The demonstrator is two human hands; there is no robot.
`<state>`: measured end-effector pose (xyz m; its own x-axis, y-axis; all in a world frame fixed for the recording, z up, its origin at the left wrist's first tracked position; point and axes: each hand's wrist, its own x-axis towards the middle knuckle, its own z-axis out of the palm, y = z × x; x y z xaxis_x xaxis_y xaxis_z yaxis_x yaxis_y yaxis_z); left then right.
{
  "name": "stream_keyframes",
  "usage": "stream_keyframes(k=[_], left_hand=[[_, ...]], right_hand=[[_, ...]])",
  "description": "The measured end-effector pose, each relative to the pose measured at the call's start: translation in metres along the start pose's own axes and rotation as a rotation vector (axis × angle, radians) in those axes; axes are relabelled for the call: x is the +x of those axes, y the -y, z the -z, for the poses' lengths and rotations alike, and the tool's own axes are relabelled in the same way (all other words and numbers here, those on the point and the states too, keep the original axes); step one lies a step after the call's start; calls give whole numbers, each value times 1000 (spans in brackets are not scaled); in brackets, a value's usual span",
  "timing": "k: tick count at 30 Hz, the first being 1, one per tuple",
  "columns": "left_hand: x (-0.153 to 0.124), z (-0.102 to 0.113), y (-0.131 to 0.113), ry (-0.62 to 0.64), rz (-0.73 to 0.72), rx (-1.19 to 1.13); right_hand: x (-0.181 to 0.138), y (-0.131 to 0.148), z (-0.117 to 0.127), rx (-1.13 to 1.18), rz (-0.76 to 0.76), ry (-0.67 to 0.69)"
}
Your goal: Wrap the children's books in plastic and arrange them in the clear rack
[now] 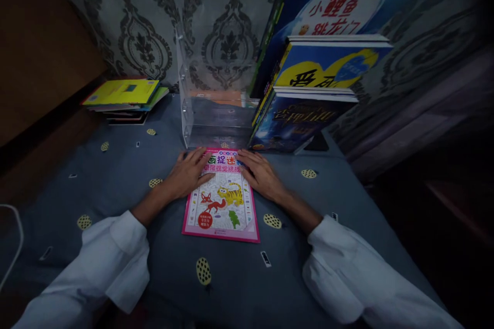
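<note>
A pink-bordered children's book (222,211) lies flat on the dark blue patterned cloth, its cover showing a red fox and a yellow tiger. My left hand (189,175) rests on its upper left edge with the fingers stretched out. Across from it, my right hand (262,172) lies over the upper right edge, fingers extended too. Parts of the cover title are hidden under both hands. Just beyond the book's top edge stands a clear acrylic rack (185,108).
Large picture books (304,113) stand upright in the right part of the rack. A stack of thin books (123,93) with a yellow cover on top lies at the back left. Patterned wallpaper (144,36) rises behind. A white cable (17,231) curves at the left edge.
</note>
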<state>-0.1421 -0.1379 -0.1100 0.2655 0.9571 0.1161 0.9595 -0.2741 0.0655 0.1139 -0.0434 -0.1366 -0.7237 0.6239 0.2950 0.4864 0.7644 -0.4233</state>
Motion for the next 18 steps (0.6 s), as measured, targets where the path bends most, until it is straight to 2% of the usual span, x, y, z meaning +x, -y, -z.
stream_keyframes(k=[8, 18], left_hand=[[-1, -2, 2, 3, -1, 10], [-1, -7, 2, 1, 36, -24]], right_hand=[[-3, 4, 3, -33, -8, 52], [-6, 5, 3, -53, -31, -4]])
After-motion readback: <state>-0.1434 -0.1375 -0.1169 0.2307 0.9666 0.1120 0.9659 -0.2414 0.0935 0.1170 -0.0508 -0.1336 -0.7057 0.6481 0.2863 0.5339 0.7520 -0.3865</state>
